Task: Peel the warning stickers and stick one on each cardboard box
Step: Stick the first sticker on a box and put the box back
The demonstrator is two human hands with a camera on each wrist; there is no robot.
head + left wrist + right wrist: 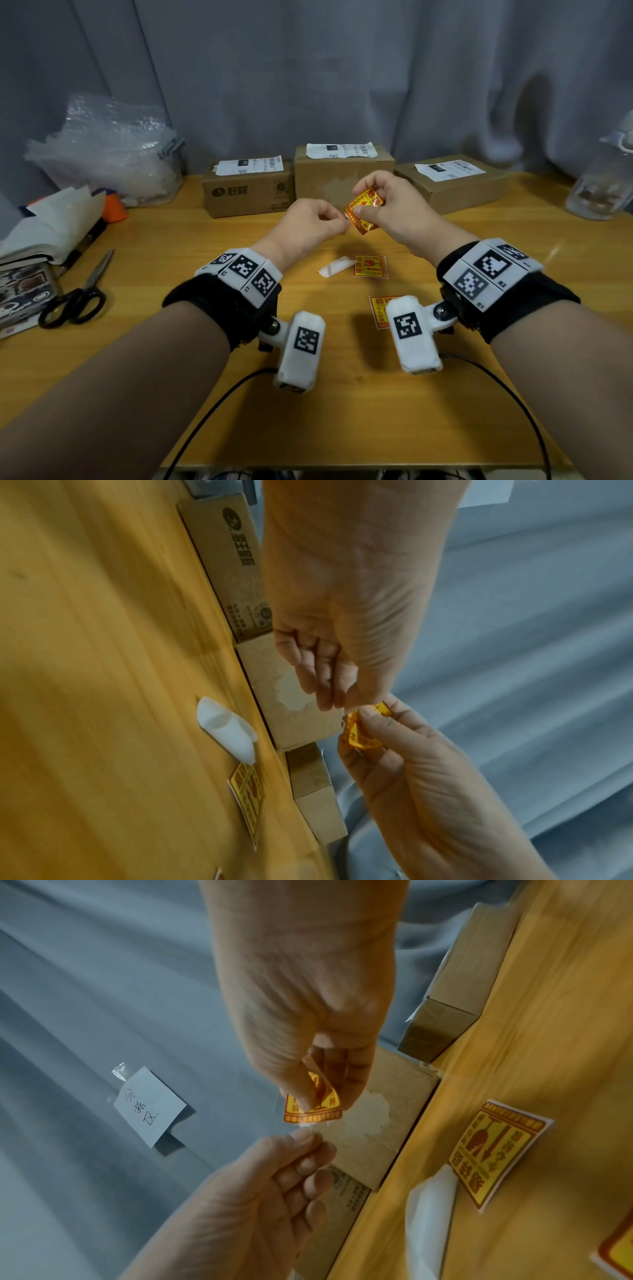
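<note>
Boxes: three cardboard boxes [344, 173] in a row at the back of the worktop [171, 260], each with a white label. Right hand [394, 209] pinches a curled yellow-red warning sticker [363, 213] above the worktop; left hand [308, 224] fingers pinch its corner. Two more stickers [370, 266] lie flat beside a peeled backing strip [335, 267].

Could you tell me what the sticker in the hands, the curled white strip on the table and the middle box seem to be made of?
Sticker: glossy printed film or coated paper; it glints and bends.
White strip: probably waxy release paper, curled and slightly translucent.
Middle box: matte brown cardboard, with a torn pale patch on its front.
</note>
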